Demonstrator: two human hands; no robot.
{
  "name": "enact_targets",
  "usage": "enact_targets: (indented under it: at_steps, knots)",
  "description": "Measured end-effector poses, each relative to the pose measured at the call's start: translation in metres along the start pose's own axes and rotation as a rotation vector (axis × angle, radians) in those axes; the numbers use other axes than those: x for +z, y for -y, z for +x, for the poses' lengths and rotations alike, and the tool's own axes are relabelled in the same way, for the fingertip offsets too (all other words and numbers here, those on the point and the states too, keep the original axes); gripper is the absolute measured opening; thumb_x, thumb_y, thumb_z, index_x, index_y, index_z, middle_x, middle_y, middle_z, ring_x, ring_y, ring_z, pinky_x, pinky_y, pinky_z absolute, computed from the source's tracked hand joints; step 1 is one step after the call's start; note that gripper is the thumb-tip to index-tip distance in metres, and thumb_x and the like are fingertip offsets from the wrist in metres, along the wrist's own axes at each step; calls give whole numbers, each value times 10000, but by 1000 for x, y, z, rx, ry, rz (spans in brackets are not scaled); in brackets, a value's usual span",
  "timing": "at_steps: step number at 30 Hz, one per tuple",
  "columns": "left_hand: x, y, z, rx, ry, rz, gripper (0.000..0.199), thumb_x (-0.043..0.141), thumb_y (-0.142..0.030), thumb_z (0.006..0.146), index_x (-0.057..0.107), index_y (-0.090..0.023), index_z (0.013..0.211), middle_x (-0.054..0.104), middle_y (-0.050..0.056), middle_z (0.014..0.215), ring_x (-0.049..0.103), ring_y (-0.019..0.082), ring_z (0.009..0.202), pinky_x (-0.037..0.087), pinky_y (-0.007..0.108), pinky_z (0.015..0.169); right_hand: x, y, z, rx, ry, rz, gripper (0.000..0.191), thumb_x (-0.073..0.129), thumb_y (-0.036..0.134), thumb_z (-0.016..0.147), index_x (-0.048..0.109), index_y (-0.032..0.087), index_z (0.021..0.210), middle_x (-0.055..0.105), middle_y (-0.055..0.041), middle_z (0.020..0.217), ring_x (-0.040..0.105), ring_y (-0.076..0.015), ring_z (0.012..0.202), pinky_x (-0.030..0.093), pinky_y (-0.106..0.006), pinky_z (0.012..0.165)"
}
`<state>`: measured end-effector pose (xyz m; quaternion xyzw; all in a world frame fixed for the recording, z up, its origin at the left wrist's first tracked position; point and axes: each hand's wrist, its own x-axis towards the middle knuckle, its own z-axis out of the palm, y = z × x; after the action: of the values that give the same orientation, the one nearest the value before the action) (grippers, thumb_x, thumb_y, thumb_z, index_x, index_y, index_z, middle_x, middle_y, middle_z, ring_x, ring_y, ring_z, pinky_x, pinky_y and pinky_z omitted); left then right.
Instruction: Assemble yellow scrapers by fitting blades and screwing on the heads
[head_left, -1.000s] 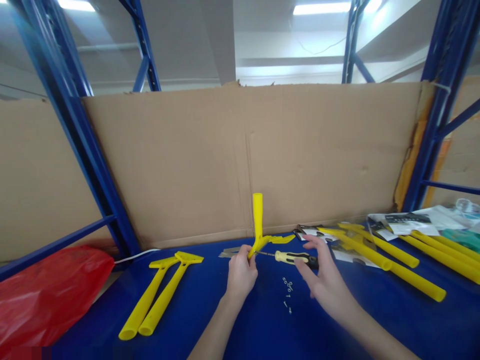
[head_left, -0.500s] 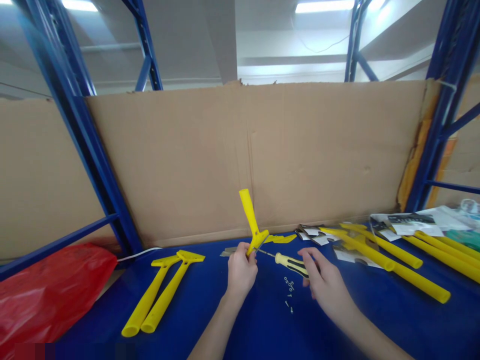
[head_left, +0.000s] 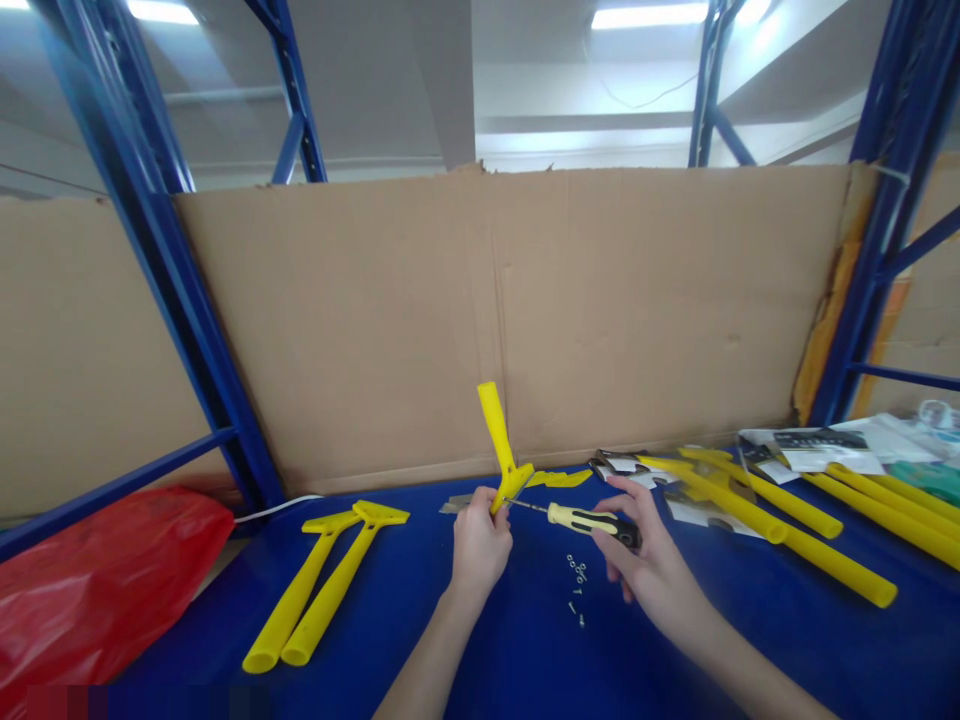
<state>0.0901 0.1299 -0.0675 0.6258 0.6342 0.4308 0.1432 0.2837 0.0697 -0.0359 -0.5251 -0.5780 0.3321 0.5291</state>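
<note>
My left hand point(head_left: 481, 540) is closed around the head end of a yellow T-shaped scraper point(head_left: 495, 430), whose hollow handle points up and away. A screwdriver point(head_left: 589, 521) with a cream and black handle reaches in from the right, its tip at the scraper's head. Exactly where the tip meets it is too small to make out. My right hand point(head_left: 651, 550) has thumb and fingers around the rear of the screwdriver handle, the fingers loosely spread. Between the hands, several small nuts point(head_left: 576, 567) and a few screws point(head_left: 576, 610) lie on the blue table point(head_left: 525, 660).
Two yellow scrapers point(head_left: 334, 580) lie to the left, near a red plastic bag point(head_left: 112, 590). Flat yellow pieces point(head_left: 562, 479) rest behind my hands. On the right are several long yellow-handled scrapers point(head_left: 832, 560) and packaging point(head_left: 832, 450). Cardboard point(head_left: 637, 320) closes off the back.
My right hand's fingers have loosened and shifted on the screwdriver handle, so its black rear end now shows. The scraper and left hand have barely moved.
</note>
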Motion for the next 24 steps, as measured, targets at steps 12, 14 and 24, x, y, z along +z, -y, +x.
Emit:
enact_targets:
  at_steps: [12, 14, 24]
  knots:
    - [1, 1, 1, 6, -20, 38, 118, 552, -104, 789, 552, -194, 864, 689, 30, 759, 659, 157, 663, 408, 214, 574, 1, 1, 1, 50, -15, 6, 468, 398, 535, 820, 391, 247, 1188, 564, -15, 852, 496, -97, 427, 403, -216, 326]
    - [1, 1, 1, -1, -21, 44, 115, 555, -108, 789, 554, -194, 865, 688, 29, 753, 659, 158, 663, 409, 214, 575, 2, 1, 2, 44, -33, 64, 567, 477, 538, 773, 314, 287, 1255, 537, -44, 1021, 549, -119, 533, 393, -200, 302]
    - [-1, -1, 1, -23, 5, 60, 102, 567, -119, 791, 559, -190, 864, 684, 22, 732, 658, 155, 672, 412, 215, 587, -4, -2, 3, -8, 68, 51, 543, 534, 399, 765, 309, 289, 1247, 504, -41, 1061, 510, -85, 517, 421, -198, 334]
